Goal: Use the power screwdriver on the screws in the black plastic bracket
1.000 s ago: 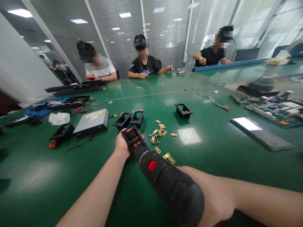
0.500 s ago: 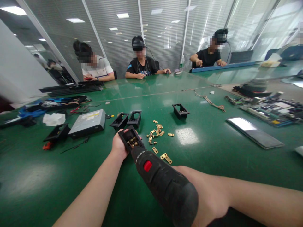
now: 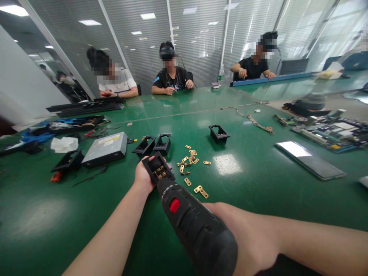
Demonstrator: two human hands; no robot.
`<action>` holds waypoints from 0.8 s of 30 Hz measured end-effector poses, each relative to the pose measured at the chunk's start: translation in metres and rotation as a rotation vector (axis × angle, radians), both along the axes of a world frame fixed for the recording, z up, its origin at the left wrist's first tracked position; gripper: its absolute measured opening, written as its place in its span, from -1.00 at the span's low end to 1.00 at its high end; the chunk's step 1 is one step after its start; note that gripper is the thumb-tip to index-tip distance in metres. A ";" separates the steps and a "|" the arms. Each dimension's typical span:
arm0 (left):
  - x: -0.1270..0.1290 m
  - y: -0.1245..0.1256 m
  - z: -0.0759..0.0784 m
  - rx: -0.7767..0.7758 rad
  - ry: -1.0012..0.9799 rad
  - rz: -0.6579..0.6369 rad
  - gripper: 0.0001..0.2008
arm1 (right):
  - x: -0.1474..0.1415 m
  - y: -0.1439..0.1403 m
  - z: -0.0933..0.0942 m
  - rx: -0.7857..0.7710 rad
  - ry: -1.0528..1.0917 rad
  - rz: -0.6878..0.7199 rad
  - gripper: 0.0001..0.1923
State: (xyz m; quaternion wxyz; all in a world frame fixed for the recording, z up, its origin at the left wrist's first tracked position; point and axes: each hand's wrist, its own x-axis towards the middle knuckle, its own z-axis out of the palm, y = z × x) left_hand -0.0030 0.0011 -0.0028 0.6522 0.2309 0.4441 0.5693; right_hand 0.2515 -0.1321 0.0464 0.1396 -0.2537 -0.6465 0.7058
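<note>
My left hand (image 3: 143,177) is closed around a black plastic socket housing (image 3: 150,164), its open side tilted up toward me. Brass terminal pieces (image 3: 160,171) show inside it. My right hand (image 3: 230,222) grips a black cordless drill (image 3: 195,226) with a red switch on top; its fingers are mostly hidden behind the drill body. The drill's nose points into the near end of the housing, and its tip is hidden from me. Just right of the housing, several small brass plates (image 3: 188,181) and screws lie loose on the green table (image 3: 253,191).
More black housings (image 3: 163,143) stand beyond my left hand, and another one (image 3: 219,134) is farther right. A silver disc drive (image 3: 105,148) lies at left. On the right are a dark flat panel (image 3: 310,161), circuit boards (image 3: 333,132) and a cord (image 3: 253,121). Co-workers sit across the table.
The drill has shifted slightly left, its nose still at the housing. My left hand keeps its hold. Across the table, the middle co-worker's hand has drawn in toward the body.
</note>
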 end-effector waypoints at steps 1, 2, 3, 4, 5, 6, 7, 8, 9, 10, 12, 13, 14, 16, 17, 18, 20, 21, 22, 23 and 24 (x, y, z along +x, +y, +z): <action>0.000 0.000 -0.001 0.000 0.001 0.001 -0.71 | 0.000 0.000 0.000 0.005 -0.004 -0.001 -0.23; -0.001 0.001 -0.001 0.001 0.003 0.003 -0.71 | 0.001 0.000 0.000 0.010 -0.010 -0.002 -0.24; -0.001 0.001 -0.001 0.004 0.008 0.005 -0.71 | 0.001 0.000 0.000 0.018 -0.018 -0.003 -0.24; -0.001 0.001 -0.001 0.008 0.012 0.010 -0.72 | 0.001 0.000 0.000 0.030 -0.026 -0.004 -0.24; -0.001 0.001 -0.001 0.013 0.016 0.013 -0.72 | 0.002 0.000 0.000 0.041 -0.035 -0.001 -0.25; 0.000 0.001 -0.001 0.015 0.017 0.015 -0.72 | 0.002 0.000 0.001 0.055 -0.045 0.001 -0.27; 0.000 0.000 -0.001 0.016 0.016 0.015 -0.73 | 0.002 0.000 0.001 0.067 -0.054 0.004 -0.29; 0.000 0.000 0.000 0.015 0.014 0.014 -0.72 | 0.003 0.001 0.001 0.075 -0.060 0.008 -0.33; 0.000 0.000 0.000 0.013 0.011 0.012 -0.72 | 0.003 0.001 0.001 0.077 -0.062 0.011 -0.35; 0.000 0.000 0.000 0.012 0.009 0.008 -0.72 | 0.003 0.002 0.001 0.074 -0.061 0.016 -0.38; 0.000 -0.001 0.001 0.017 0.011 0.005 -0.72 | 0.004 0.004 0.001 0.061 -0.042 0.030 -0.45; 0.000 -0.001 0.001 0.021 0.013 0.004 -0.72 | 0.004 0.005 0.000 0.055 -0.031 0.044 -0.51; 0.000 -0.001 0.001 0.024 0.016 0.003 -0.72 | 0.004 0.006 -0.001 0.049 -0.024 0.055 -0.58; 0.000 -0.001 0.000 0.025 0.019 0.002 -0.73 | 0.004 0.007 -0.003 0.040 -0.015 0.071 -0.69; 0.001 -0.001 0.000 0.023 0.018 0.001 -0.73 | 0.004 0.007 -0.003 0.033 -0.011 0.068 -0.69; 0.001 -0.001 0.000 0.020 0.017 0.000 -0.74 | 0.004 0.007 -0.004 0.022 -0.005 0.063 -0.68; 0.001 -0.001 0.000 0.022 0.014 0.001 -0.73 | 0.004 0.007 -0.005 0.003 0.011 0.049 -0.61; 0.001 -0.001 0.000 0.025 0.010 -0.003 -0.73 | 0.004 0.007 -0.006 -0.004 0.015 0.048 -0.59; 0.000 -0.001 0.000 0.028 0.005 -0.008 -0.72 | 0.004 0.007 -0.006 -0.010 0.015 0.049 -0.59; 0.000 -0.001 0.000 0.030 0.000 -0.013 -0.72 | 0.004 0.007 -0.006 -0.016 0.011 0.052 -0.61; 0.000 -0.001 0.000 0.028 -0.004 -0.017 -0.72 | 0.004 0.008 -0.005 -0.023 0.007 0.054 -0.64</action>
